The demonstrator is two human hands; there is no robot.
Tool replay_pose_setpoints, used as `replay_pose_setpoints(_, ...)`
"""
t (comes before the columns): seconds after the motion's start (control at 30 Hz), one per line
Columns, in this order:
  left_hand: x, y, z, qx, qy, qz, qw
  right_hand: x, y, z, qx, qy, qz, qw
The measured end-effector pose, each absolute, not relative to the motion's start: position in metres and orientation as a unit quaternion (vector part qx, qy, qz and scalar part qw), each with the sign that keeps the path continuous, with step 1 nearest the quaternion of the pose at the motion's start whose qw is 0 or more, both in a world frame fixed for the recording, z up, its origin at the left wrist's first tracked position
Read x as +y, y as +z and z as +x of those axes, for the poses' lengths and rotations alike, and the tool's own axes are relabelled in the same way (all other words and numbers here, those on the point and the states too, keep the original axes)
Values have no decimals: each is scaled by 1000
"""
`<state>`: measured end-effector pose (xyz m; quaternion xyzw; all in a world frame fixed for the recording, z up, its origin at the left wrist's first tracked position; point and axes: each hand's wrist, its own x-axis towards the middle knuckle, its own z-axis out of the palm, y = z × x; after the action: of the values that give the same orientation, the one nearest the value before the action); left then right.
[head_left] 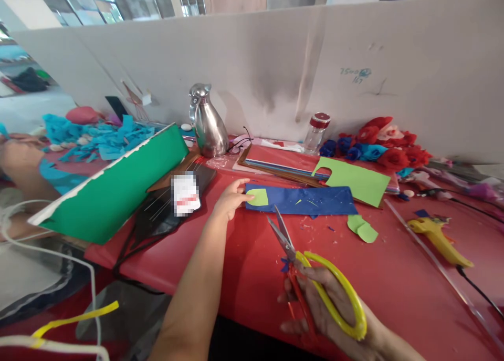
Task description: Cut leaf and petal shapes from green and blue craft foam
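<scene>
A long blue strip (326, 200) lies on the red table, with a small light green piece (259, 197) on its left end. My left hand (231, 199) pinches that end, thumb on the green piece and fingers at the strip's edge. In my right hand (325, 292) are scissors (289, 248) with yellow handles, blades parted and pointing toward the strip without touching it. Something red or orange also shows by the right hand's fingers. Two light green cut shapes (362, 228) lie just right of the strip. Behind it, a larger green sheet (358, 181) has a rounded cut-out.
A yellow glue gun (439, 240) lies at right beside a clear rod. Behind stand a metal jug (210, 124) and a glass jar (316, 134), near red and blue paper flowers (388, 143). A green board (118, 193) leans at left; another person's arm (23, 161) is beyond it.
</scene>
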<state>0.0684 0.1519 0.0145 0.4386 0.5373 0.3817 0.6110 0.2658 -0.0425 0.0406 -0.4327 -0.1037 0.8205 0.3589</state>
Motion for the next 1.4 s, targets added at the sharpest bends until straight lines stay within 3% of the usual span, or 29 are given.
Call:
replay_pose_setpoints(0.5, 154, 4, 77, 551, 412, 428, 586, -29, 34, 250, -64, 817, -438, 369)
replay_pose_setpoints(0.77, 153, -7, 85, 567, 510, 394, 514, -21, 34, 241, -54, 826, -426, 366)
replay_pose_setpoints(1.07, 150, 2, 83, 576, 396, 433, 569, -4, 33, 243, -73, 835, -407, 362)
replay_pose_setpoints(1.4, 152, -7, 83, 591, 373, 513, 499, -3, 17, 249, -89, 863, -374, 329)
